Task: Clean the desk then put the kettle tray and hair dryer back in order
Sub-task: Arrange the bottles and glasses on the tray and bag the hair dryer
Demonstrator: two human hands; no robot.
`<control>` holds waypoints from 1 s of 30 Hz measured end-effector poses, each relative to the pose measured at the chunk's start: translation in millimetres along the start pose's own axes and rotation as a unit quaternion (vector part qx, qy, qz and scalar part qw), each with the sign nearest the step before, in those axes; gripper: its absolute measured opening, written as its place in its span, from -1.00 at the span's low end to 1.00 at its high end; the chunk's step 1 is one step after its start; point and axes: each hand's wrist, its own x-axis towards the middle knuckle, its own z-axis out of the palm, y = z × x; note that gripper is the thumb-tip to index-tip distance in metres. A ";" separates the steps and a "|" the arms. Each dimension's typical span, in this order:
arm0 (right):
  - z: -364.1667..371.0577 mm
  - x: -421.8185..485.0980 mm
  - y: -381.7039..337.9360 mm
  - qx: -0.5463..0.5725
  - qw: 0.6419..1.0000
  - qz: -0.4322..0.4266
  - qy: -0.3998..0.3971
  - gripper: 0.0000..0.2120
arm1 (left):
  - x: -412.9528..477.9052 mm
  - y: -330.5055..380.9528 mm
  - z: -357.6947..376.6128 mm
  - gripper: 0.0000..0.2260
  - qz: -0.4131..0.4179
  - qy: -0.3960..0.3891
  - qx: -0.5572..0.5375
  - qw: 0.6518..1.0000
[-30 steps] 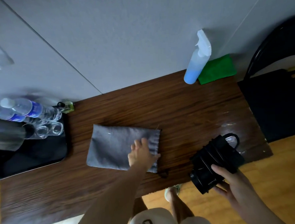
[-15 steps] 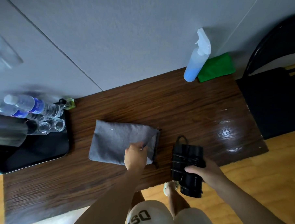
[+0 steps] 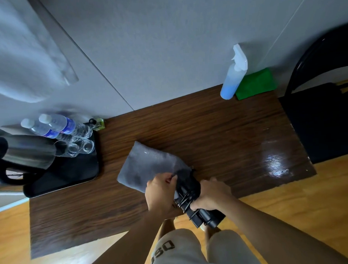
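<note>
My left hand (image 3: 162,194) is pinching the mouth of the flat grey cloth pouch (image 3: 148,167). My right hand (image 3: 211,194) is gripping the black cord-wrapped hair dryer (image 3: 191,193) at lower centre, with its front end sitting in that mouth. My beige shorts (image 3: 184,257) are showing "DSQ". At the left, the black rectangular tray (image 3: 71,176) is carrying one steel kettle (image 3: 28,154), two blue-labelled water bottles (image 3: 55,125) whose print I cannot read, and two clear glasses (image 3: 81,148).

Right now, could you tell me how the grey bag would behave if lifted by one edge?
Probably floppy: the grey bag lies flat on the desk and bunches where the left hand pinches its mouth. Likely light and sagging, since it looks nearly empty; the hair dryer in the right hand is only at its opening.
</note>
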 end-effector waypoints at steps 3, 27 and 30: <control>12.3 -3.0 -14.1 -0.037 0.999 -0.030 0.001 -0.28 | -13.2 -4.4 2.6 -0.87 0.044 -0.012 0.060 0.997; 34.4 29.0 -21.7 0.446 0.895 -0.011 -0.001 -0.15 | -30.3 -30.0 -9.6 -0.82 0.128 0.001 0.005 0.992; 38.5 30.7 -22.4 0.515 0.857 0.004 -0.006 -0.02 | -31.8 -31.6 -13.5 -0.75 0.112 -0.004 -0.006 0.994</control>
